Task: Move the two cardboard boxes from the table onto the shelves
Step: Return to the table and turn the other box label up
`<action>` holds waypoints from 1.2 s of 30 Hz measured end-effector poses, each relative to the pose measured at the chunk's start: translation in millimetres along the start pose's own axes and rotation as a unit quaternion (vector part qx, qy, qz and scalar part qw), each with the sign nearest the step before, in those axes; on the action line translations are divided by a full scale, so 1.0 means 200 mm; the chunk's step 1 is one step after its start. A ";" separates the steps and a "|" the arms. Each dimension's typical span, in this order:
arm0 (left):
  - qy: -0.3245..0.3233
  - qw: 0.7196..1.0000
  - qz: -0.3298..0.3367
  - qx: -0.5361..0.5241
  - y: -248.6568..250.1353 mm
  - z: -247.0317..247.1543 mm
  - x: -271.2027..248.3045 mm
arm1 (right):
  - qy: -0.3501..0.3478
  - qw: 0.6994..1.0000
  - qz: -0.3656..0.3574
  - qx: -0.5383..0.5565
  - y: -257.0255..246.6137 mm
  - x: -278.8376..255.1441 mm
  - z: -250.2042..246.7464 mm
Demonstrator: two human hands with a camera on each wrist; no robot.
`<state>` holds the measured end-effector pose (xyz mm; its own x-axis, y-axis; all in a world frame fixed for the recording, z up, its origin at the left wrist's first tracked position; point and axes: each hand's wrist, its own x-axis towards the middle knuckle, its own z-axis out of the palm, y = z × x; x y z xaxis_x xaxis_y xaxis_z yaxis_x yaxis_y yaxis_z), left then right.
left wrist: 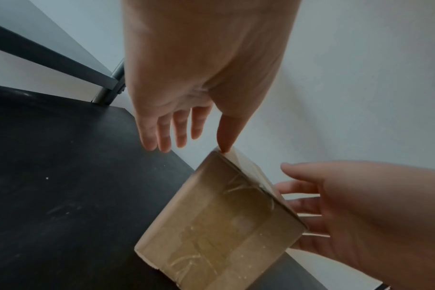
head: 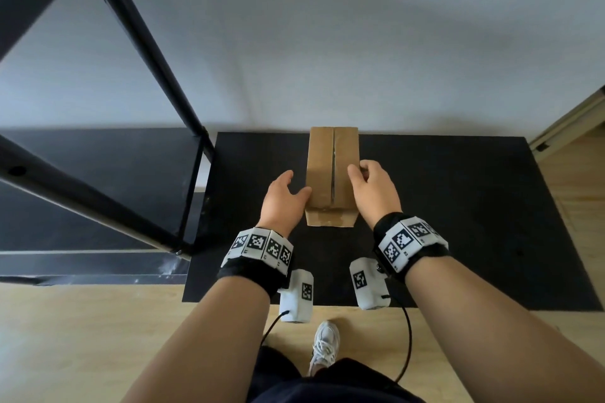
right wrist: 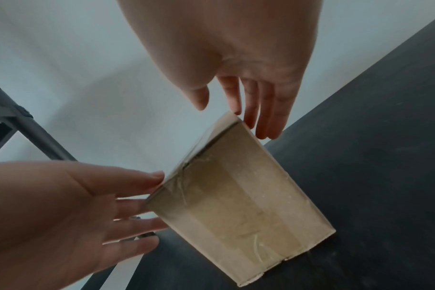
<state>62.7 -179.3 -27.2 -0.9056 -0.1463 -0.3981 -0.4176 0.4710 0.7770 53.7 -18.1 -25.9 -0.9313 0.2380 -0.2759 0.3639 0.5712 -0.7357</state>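
Note:
One brown taped cardboard box point(head: 330, 170) stands on the black table point(head: 458, 206), near its back edge by the wall; no other box is in view. My left hand point(head: 283, 203) is at the box's left side, its thumb touching the top left edge and its fingers point(left wrist: 162, 141) straight beside the box point(left wrist: 219, 225). My right hand point(head: 373, 190) flanks the right side, thumb over the top, its fingers point(right wrist: 263, 121) stretched down along the box point(right wrist: 236, 196). Neither hand has closed round the box.
A black metal shelf frame point(head: 157, 75) stands directly left of the table, with a dark shelf board point(head: 98, 157) at about table height. A white wall point(head: 360, 42) runs behind. Wooden floor point(head: 82, 337) and my shoe point(head: 324, 343) lie below the table's front edge.

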 end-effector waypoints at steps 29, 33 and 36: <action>0.021 0.997 0.057 0.040 -0.05 0.14 -0.07 | 0.003 0.999 0.041 0.033 0.13 0.01 -0.06; 0.003 0.997 0.063 0.045 -0.05 0.16 -0.06 | 0.006 0.998 0.048 0.034 0.18 0.02 -0.05; 0.010 0.997 0.060 0.054 -0.04 0.15 -0.03 | -0.026 0.998 0.055 0.006 0.21 0.03 -0.04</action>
<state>74.4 -155.9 -45.6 -0.9503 -0.0993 -0.2950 -0.2965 0.5773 0.7608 63.9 13.1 -53.1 -0.8852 0.2573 -0.3876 0.4645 0.5339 -0.7065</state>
